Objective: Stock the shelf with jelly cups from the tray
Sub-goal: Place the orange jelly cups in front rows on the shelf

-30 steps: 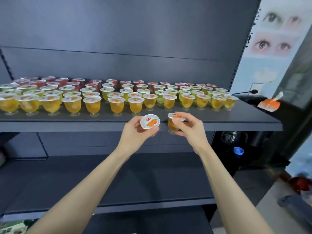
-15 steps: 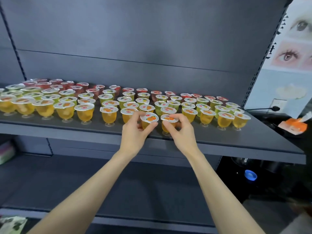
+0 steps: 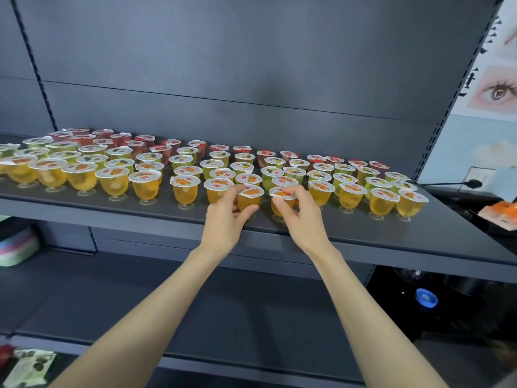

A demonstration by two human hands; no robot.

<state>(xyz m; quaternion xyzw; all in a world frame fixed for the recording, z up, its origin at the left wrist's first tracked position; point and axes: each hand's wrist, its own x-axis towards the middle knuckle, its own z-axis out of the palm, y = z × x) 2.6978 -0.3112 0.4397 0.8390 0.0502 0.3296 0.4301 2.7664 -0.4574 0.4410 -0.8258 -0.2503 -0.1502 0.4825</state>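
Observation:
My left hand (image 3: 228,218) grips an orange jelly cup (image 3: 249,198) standing on the dark shelf (image 3: 377,236), in the front row. Right beside it my right hand (image 3: 300,217) pinches a second orange jelly cup (image 3: 282,201) by its lid and side, its foot on the shelf. Several rows of jelly cups (image 3: 148,175) fill the shelf behind: orange in front, green in the middle, red at the back. No tray is in view.
A lower shelf (image 3: 251,317) lies under my arms. A pastel package (image 3: 16,249) sits at the far left, a printed packet (image 3: 28,365) at the bottom left. An orange-white packet (image 3: 500,212) and a cable lie at the right. A blue cap (image 3: 425,298) shows below.
Both hands moved forward and carried the two orange cups from in front of the shelf edge onto the shelf, into the gap in the front row. The camera came closer.

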